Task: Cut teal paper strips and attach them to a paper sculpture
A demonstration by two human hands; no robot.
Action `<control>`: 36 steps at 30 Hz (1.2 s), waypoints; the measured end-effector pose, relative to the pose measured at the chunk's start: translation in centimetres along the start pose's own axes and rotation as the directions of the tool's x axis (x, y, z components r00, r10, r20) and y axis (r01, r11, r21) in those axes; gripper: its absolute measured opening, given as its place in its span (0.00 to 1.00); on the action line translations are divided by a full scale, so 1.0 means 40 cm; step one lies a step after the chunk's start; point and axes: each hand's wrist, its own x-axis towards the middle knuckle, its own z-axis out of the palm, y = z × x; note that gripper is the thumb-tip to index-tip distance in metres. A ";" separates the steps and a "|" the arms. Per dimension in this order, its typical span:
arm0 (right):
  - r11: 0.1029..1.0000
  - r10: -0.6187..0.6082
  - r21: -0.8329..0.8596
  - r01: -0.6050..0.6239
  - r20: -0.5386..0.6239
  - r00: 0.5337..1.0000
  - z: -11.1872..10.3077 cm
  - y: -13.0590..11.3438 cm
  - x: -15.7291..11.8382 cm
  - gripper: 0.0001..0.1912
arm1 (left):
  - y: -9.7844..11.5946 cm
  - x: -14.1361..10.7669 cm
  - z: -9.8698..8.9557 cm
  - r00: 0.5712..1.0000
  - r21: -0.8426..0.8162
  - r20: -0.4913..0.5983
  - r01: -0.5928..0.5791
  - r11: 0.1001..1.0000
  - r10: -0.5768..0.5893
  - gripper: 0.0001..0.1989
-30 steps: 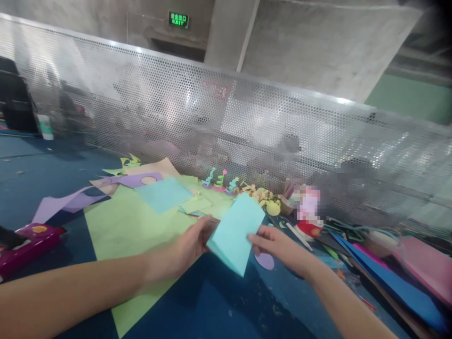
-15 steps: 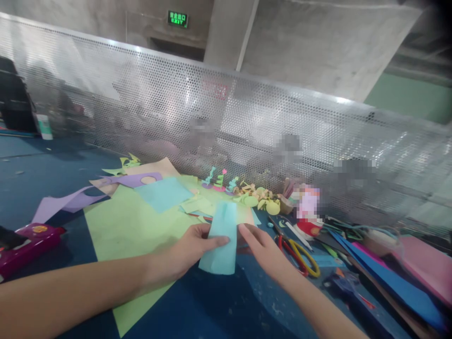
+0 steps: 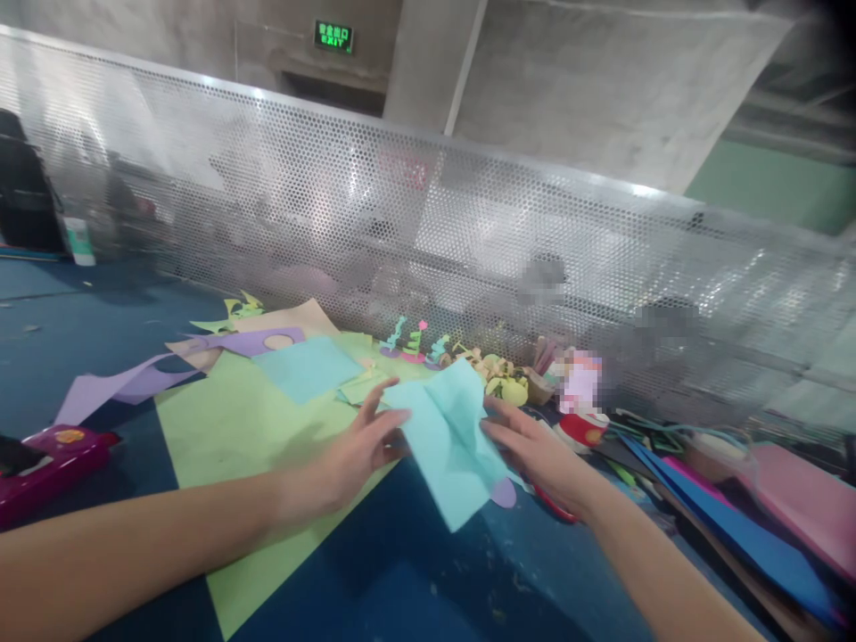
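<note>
A light blue sheet of paper (image 3: 441, 437), creased along its middle and partly unfolded, is tilted above the blue tabletop (image 3: 348, 580). My left hand (image 3: 365, 446) grips its left edge, with the thumb on the near side and the fingers bent around it. On the opposite edge, the fingers of my right hand (image 3: 528, 441) pinch the paper; their tips are partly hidden. A purple paper disc (image 3: 504, 493) shows just below the sheet's right side. Under my left forearm lies a large light green sheet (image 3: 247, 428).
Blue paper (image 3: 311, 367) and purple cut paper (image 3: 127, 383) lie on the left, near a magenta tool (image 3: 60, 459). Small paper spirals (image 3: 415, 341) stand behind. At right are a red cup (image 3: 583, 430) and coloured sheets (image 3: 728, 526). A perforated metal screen (image 3: 300, 178) closes the back.
The folded blue strip has opened into a wider creased sheet. My hands have moved apart, the right one shifting rightward over the scissors, and the purple disc has come into view.
</note>
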 end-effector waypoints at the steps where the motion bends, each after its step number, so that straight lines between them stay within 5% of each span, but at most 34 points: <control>1: 1.000 0.020 -0.006 -0.021 -0.022 1.000 -0.013 0.001 -0.001 0.25 | 0.009 0.006 -0.002 1.000 -0.043 -0.003 -0.025 0.999 0.025 0.33; 6: 0.982 0.134 -0.134 -0.134 -0.013 0.991 -0.041 0.003 -0.012 0.24 | 0.046 0.034 -0.016 0.994 -0.091 0.104 0.036 0.995 -0.027 0.35; 12: 0.944 0.066 -0.330 -0.029 0.104 0.992 -0.021 -0.019 -0.028 0.24 | 0.058 0.022 -0.007 0.977 0.086 0.174 0.108 0.990 -0.121 0.22; 18: 0.994 0.074 -0.085 -0.063 0.136 0.988 -0.008 -0.017 -0.036 0.25 | 0.052 0.001 -0.001 0.932 0.268 0.363 -0.109 0.957 0.004 0.25; 22: 0.997 0.031 0.064 -0.036 0.079 0.996 0.004 0.009 -0.027 0.27 | 0.049 0.004 -0.003 0.919 0.360 0.374 -0.017 0.933 -0.128 0.23; 25: 0.985 -0.053 -0.167 0.051 -0.006 0.999 -0.007 0.027 -0.005 0.22 | 0.050 0.011 -0.010 0.908 0.298 0.371 0.084 0.951 -0.196 0.25; 28: 0.838 -0.096 -0.546 -0.004 -0.154 0.983 -0.056 0.037 0.022 0.18 | 0.053 0.021 -0.024 0.938 0.361 0.283 0.087 0.928 -0.198 0.27; 33: 0.615 -0.105 -0.759 -0.217 -0.350 0.931 -0.178 0.057 0.035 0.12 | 0.060 0.039 -0.054 0.965 0.498 0.226 0.001 0.867 -0.131 0.28; 36: 0.497 -0.023 -0.804 -0.328 -0.390 0.921 -0.219 0.080 0.026 0.18 | 0.062 0.047 -0.064 0.966 0.499 0.215 0.017 0.867 -0.143 0.30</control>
